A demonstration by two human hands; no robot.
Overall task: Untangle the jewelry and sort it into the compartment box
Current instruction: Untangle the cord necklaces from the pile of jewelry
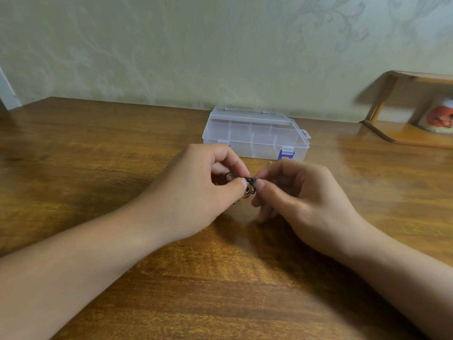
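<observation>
Wooden table, both hands pinching tangled jewelry

Your tangled cluster of thin black and gold-toned rings hangs between your two hands, raised just above the wooden surface. One black loop sticks out to the left of the clump. Individual pieces are too small and blurred to count. The clear plastic compartment box with purple latches sits flat on the surface just beyond, lid closed, dividers visible through it. A small gold-toned piece lies just in front of the box.
</observation>
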